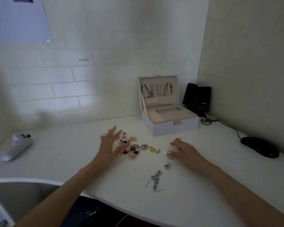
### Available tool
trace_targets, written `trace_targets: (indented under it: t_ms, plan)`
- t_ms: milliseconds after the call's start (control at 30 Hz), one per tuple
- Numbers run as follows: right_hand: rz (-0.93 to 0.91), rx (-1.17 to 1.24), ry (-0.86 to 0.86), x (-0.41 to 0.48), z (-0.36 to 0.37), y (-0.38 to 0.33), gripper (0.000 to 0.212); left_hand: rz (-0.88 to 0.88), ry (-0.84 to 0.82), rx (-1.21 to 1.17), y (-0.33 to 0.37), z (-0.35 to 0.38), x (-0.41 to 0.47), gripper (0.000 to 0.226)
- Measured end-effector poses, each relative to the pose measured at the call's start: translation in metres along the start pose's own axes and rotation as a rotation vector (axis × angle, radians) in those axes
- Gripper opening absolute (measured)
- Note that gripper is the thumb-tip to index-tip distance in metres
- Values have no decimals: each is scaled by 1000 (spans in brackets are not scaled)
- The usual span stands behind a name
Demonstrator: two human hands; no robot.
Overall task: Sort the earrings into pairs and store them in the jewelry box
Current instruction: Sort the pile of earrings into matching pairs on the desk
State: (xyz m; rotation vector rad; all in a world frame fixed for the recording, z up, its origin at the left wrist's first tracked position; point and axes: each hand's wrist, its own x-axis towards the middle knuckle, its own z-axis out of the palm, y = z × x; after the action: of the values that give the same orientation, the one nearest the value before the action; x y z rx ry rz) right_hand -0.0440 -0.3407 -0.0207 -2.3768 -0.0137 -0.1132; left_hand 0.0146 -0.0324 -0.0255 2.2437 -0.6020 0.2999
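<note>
While a person sits at a white desk (72,161), both bare forearms reach forward over its top. The left hand (111,145) hovers, blurred, above the left edge of a scattered heap of small mixed earrings (134,149) in gold, dark red, yellow and silver, its fingers straight and spread wide, gripping nothing. The right hand (184,149) lies palm down just right of the heap, fingers loosely extended and close together; a pale round earring (168,153) sits beside its thumb.

Nearer the person lie a round gold-rimmed earring (167,165) and a tangle of long silver drop earrings (155,179). Behind the heap, against a white brick wall, stands a pale rectangular jewelry box (170,128), its lid upright with necklaces (157,90) hanging inside. Black speakers (197,97) stand just right of it, a black computer mouse (260,146) farther right, and a white handheld controller (17,145) far left.
</note>
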Motion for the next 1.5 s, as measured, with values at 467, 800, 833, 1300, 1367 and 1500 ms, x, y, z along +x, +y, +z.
trace_targets:
  t_ms: [467,800,833,1300,1367,1500]
  plan:
    - [25,-50,208,10,-11,35,45,-384,-144,147,-19,9,74,61]
    - [-45,-92,7,27,-12,24,43,-36,-455,77,30,42,60,43]
    - [-66,-66,-17,27,-12,25,41,-4,-490,76,33,47,57,43]
    - [-130,408,26,13,-22,25,28,-29,-640,-100,68,10,10,113]
    - [-108,265,-68,14,-15,23,46,-31,-758,108,61,7,-10,124]
    - [-137,-82,-162,19,-5,18,74,51,-632,241,66,28,-32,119]
